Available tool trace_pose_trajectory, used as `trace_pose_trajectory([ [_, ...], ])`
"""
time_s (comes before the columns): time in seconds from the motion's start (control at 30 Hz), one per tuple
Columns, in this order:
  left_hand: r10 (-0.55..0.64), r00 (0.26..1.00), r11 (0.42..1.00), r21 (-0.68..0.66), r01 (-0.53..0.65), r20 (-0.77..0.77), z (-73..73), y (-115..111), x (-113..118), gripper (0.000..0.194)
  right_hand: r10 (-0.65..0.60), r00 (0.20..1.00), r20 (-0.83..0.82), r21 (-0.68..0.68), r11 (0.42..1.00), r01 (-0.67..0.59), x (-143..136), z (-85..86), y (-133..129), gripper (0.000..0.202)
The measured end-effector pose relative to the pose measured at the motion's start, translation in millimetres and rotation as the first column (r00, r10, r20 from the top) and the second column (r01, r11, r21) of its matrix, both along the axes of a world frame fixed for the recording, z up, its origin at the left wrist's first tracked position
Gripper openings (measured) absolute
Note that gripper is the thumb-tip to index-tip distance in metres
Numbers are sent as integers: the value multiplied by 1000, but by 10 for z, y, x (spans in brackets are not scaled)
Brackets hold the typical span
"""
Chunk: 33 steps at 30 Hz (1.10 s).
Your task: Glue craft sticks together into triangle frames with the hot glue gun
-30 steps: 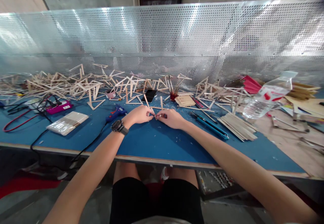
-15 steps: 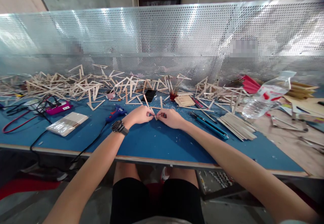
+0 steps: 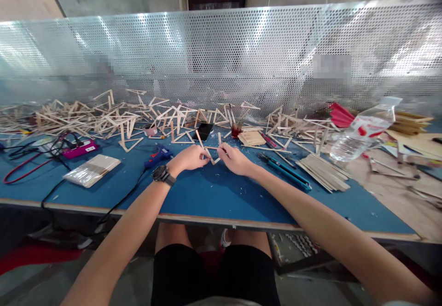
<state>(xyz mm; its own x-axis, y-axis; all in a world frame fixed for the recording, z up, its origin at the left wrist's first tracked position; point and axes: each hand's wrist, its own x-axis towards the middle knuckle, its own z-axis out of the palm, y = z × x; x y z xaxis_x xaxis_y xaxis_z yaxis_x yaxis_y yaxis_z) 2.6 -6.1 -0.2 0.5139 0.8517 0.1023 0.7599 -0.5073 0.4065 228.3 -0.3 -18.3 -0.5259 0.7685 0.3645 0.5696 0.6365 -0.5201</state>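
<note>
My left hand (image 3: 194,157), with a dark watch on its wrist, pinches the lower part of a thin wooden stick frame (image 3: 199,138). Opposite it, my right hand (image 3: 234,159) has its fingers closed on the frame's right-hand stick. The sticks meet in a corner between the two hands, low over the blue tabletop (image 3: 207,200). Fingers hide part of the joints. Left of my left hand lies a blue glue gun (image 3: 157,156); to the right of my right hand is a blue utility knife (image 3: 286,171).
Many joined stick frames (image 3: 79,117) are heaped along the perforated metal screen (image 3: 224,57). Loose flat sticks (image 3: 324,171) and a clear plastic bottle (image 3: 366,128) are at right. A wrapped stick pack (image 3: 91,170), a purple power strip (image 3: 80,148) and cables lie left. A phone (image 3: 203,132) lies behind my hands.
My right hand has shifted slightly up from the lower corner onto the right-hand stick, so the corner between the hands shows more. My left hand stays almost in place.
</note>
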Motion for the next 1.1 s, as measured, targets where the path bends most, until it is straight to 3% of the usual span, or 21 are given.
trace_pose_trajectory([
  [0.2, 0, 1000, 999, 37, 0, 17, 3, -17, 8, 32, 18, 998, 65, 8, 1000, -19, 18, 40, -5, 44],
  [0.43, -16, 1000, 994, 107, 13, 26, -21, -12, 13, 32, 42, 999, 17, -6, 999, -41, 46, 19, 36, 17],
  [0.67, -37, 999, 994, 107, 37, -6, 21, -50, 30, 31, 109, 993, -33, -75, 991, -111, 70, 73, 5, 18],
  [0.8, -39, 999, 993, 107, 38, 2, 40, -66, 41, 30, 135, 991, -20, -36, 990, -136, 77, 103, -7, 26],
  [1.0, -44, 999, 995, 94, 43, 6, 28, -68, 37, 27, -96, 986, 133, 99, 992, 84, 128, 165, -5, 27],
  [1.1, -47, 999, 995, 94, 47, 5, 28, -74, 38, 27, -132, 968, 214, 139, 985, 103, 138, 173, -22, 22],
])
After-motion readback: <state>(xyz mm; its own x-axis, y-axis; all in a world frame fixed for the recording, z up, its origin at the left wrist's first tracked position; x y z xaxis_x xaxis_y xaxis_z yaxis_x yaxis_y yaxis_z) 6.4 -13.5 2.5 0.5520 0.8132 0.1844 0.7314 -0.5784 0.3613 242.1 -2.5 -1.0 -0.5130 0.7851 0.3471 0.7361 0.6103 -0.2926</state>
